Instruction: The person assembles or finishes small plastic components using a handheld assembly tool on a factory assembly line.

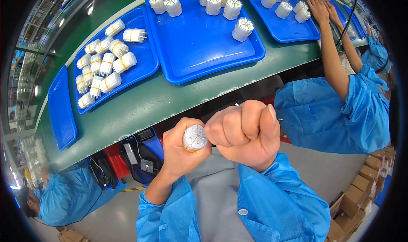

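My left hand (182,146) is wrapped round a white cylindrical bundle (196,137), its round end facing up and showing wedge-like segments. Close against it, my right hand (246,133) is closed in a fist. A thin end seems to stick out between the fist and the bundle's end, but what the fist holds is mostly hidden. Both hands are in front of the green bench's near edge. Similar white bundles with yellow bands lie piled in the left blue tray (142,59). Several more stand upright along the far side of the middle blue tray (204,67).
The green bench (187,95) runs across, with a narrow blue tray (61,110) at its left end and another blue tray (293,36) at right. A co-worker's hands (321,8) are beside that right tray. Another person sits at lower left. Cardboard boxes (352,197) stand at lower right.
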{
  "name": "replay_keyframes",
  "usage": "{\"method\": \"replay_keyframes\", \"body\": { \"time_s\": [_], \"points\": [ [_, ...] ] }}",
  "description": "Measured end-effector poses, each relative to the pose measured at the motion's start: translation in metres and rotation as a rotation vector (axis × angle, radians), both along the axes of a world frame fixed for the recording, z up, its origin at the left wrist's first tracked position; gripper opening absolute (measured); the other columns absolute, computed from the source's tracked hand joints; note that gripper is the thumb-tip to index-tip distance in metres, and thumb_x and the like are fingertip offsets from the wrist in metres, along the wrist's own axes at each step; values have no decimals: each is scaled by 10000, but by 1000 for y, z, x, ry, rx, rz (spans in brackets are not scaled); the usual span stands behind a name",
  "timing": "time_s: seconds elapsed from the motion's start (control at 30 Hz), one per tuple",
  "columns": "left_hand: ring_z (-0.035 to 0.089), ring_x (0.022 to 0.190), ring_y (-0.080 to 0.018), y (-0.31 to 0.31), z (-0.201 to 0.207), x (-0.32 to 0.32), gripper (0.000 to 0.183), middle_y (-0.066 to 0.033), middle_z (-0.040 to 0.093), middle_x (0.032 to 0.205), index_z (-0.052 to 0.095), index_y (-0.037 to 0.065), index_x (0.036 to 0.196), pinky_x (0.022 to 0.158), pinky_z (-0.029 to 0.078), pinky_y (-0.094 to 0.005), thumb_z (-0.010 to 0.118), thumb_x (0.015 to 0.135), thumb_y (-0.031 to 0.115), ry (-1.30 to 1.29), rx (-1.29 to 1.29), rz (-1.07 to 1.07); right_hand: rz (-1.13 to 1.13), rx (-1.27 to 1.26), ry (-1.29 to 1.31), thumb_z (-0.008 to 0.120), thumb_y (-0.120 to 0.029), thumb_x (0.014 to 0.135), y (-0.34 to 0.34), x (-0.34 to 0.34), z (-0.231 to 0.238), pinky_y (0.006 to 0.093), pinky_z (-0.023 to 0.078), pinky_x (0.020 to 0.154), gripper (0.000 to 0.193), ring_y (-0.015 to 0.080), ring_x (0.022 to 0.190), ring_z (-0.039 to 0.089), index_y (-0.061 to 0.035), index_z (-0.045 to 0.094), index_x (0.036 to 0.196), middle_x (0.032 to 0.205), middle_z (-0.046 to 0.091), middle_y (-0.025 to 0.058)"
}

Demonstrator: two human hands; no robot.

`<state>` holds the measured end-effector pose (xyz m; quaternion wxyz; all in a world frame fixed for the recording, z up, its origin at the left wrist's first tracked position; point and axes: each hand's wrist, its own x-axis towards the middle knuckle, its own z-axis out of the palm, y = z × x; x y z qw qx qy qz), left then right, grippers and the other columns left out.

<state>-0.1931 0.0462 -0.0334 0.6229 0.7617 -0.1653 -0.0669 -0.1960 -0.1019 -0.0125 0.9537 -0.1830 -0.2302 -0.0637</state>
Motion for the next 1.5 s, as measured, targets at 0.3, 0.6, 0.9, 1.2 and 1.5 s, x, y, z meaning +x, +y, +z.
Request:
{"method": "replay_keyframes", "body": {
  "time_s": [0.3, 0.6, 0.9, 1.2, 1.5],
  "points": [
    [627, 665, -115, 2, -4, -3, 321, -63, 652, 772, 609, 18, 903, 601, 494, -250, 749, 615, -7, -144, 91, -50, 60, -213, 138, 329, -389, 1047, -2, -1, 2, 291, 236, 443, 460, 101, 449, 200, -120, 338, 673, 512, 319, -15],
    [623, 669, -94, 3, -8, -4, 298, -46, 652, 773, 610, 25, 883, 598, 490, -238, 761, 630, -19, -40, 34, 2, -5, 30, 83, 370, -334, 1042, 1, -4, -6, 277, 243, 470, 435, 86, 488, 230, -92, 369, 681, 540, 343, -5],
    [625, 650, -109, 4, -9, -3, 307, -50, 647, 758, 609, 27, 877, 582, 485, -241, 767, 617, -10, -90, 43, -4, 22, -39, 64, 344, -328, 1051, 4, 3, -10, 273, 227, 465, 437, 84, 490, 212, -95, 357, 682, 540, 335, -5],
    [633, 631, -123, 5, -6, 0, 313, -57, 653, 742, 611, 40, 876, 575, 488, -252, 773, 611, 1, -116, 30, 10, -15, -67, 48, 386, -340, 1039, 3, 3, -6, 283, 236, 476, 434, 91, 490, 217, -102, 360, 677, 544, 337, -3],
    [532, 886, -143, 18, 8, 41, 395, -55, 529, 969, 523, 29, 1152, 820, 438, -286, 680, 805, 137, -64, -55, 143, -514, -185, -523, 488, -209, 974, -23, -5, 44, 299, 224, 398, 254, 135, 421, 344, -8, 554, 833, 573, 468, 60]
  ]
}}
